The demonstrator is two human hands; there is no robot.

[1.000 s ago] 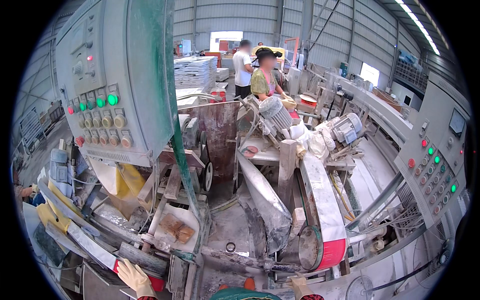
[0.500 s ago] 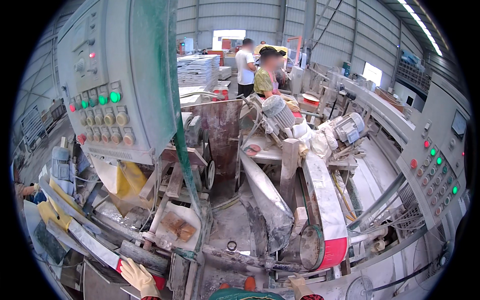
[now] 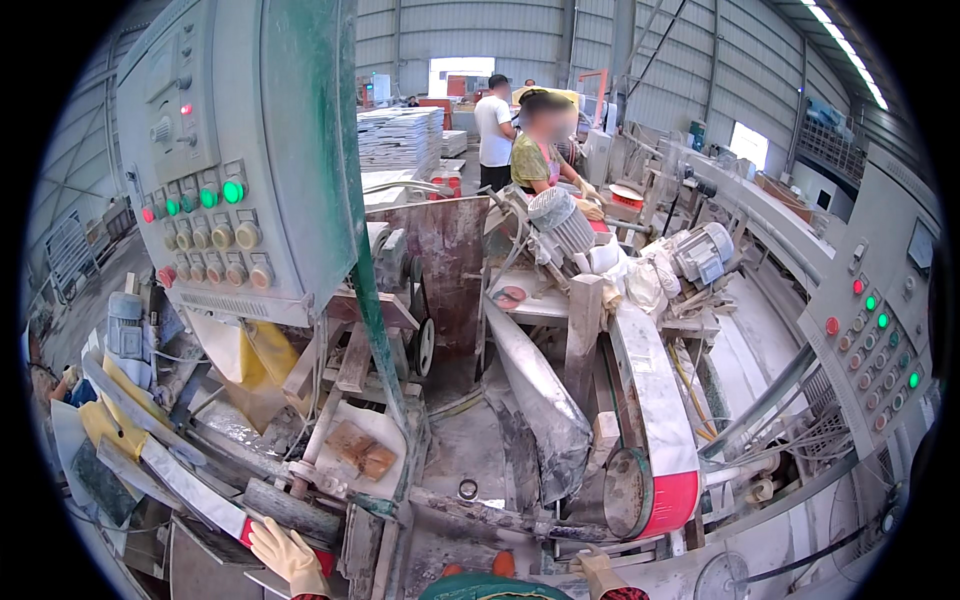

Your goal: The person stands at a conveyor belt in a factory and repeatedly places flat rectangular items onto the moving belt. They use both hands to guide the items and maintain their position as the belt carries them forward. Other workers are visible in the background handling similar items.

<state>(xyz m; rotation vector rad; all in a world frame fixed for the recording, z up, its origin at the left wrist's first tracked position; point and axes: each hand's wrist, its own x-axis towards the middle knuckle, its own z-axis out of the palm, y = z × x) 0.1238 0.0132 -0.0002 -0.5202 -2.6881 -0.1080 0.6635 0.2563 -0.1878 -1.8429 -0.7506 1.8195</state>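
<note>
head view: your left hand [image 3: 285, 555] spread over a red-ended white strip [image 3: 190, 485]

your left hand, in a cream glove, is at 7 o'clock. its fingers are splayed wide and grip nothing; they lie across the red end of the strip, which slants down from 8 o'clock toward you. you have a dark roller [image 3: 290, 505] just beyond that hand.

your right hand [image 3: 598, 572], gloved too, sits at 5 o'clock by the lower edge. you show too little of its fingers to tell how far apart they are or whether they have hold of anything. nearest it is a round grey wheel [image 3: 627, 492], beside the red end of a second white strip [image 3: 650, 400] at 4 o'clock.

between your hands, toward 6 o'clock, you have a small metal ring [image 3: 468, 489]; at 7 o'clock a brown block [image 3: 362, 450] lies on a pale board. a control box [image 3: 230, 130] with lit green lamps hangs at 10 o'clock, and another control panel [image 3: 870, 310] stands at 3. at 1 o'clock from you, a co-worker [image 3: 535, 165] in a patterned top stands behind a grey motor [image 3: 562, 222].
</note>
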